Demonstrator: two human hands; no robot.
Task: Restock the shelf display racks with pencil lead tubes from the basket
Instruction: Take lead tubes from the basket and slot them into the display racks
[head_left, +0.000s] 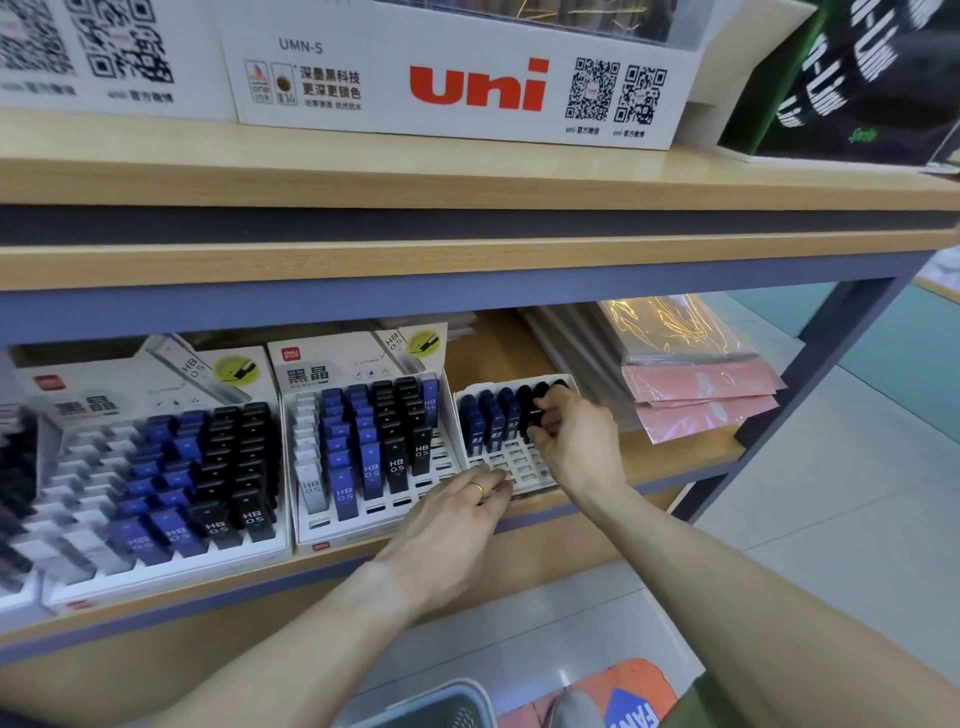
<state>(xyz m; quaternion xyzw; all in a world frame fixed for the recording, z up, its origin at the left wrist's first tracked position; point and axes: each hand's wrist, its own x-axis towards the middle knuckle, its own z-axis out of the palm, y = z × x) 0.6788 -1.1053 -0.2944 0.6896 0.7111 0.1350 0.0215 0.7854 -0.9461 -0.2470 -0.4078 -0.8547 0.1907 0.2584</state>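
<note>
1. So, the step in hand looks like slotting tubes into the small white display rack (519, 457), the rightmost of the racks on the lower shelf (675, 452).

2. Right hand (576, 441) is over the back right part of that rack, fingers curled around a black lead tube (535, 415) at the black column. I can't tell if it's fully seated in its slot or just going in.

3. Left hand (457, 514) is lying flat, fingers straight, pressing on the front edge of the same rack. Not gripping anything, I'd say it's just steadying the thing so it doesn't slide back.

4. That small rack has blue 0.3 tubes (488, 421) along the back left and black ones on the back right. Front rows are all bare slots, so this rack is nowhere near full.

5. The middle HB 0.5 rack (363, 447) beside it is mostly filled, with a few open slots at the front. The big rack on the far left (156, 467) looks packed.

6. The basket (436, 706) is on the floor at the bottom edge of the view. Only its grey rim shows, so I can't see how many tubes are left in it.

7. Next move, my guess: push this tube home, then reach down to the basket for more and match colour to column. Slots are tight, so the tube has to go in straight.
</note>
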